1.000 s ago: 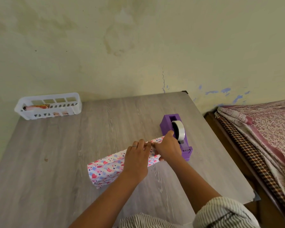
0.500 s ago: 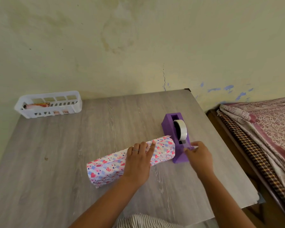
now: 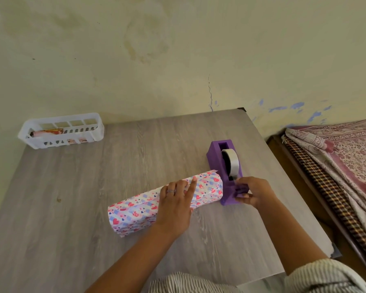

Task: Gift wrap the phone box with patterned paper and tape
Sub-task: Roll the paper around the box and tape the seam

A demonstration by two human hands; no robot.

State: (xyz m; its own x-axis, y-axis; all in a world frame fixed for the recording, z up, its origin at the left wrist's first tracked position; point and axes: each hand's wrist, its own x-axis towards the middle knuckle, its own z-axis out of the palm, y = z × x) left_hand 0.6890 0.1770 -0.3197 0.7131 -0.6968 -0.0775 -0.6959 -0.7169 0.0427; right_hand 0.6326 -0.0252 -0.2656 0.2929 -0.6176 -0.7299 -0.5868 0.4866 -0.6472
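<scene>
Left hand (image 3: pixel 173 205) lies flat on the box (image 3: pixel 163 205), pinning the paper seam; right hand (image 3: pixel 255 192) pinches tape at the dispenser (image 3: pixel 225 174).

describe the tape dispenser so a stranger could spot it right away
On the grey wooden table, look toward the right edge nearest the bed. The tape dispenser stands beside the wrapped box. It is the only purple thing, holding a pale tape roll.

White slotted basket (image 3: pixel 61 130) holding perhaps packets at table's (image 3: pixel 114 161) far-left corner, patterned bedding (image 3: pixel 347 157) right
</scene>
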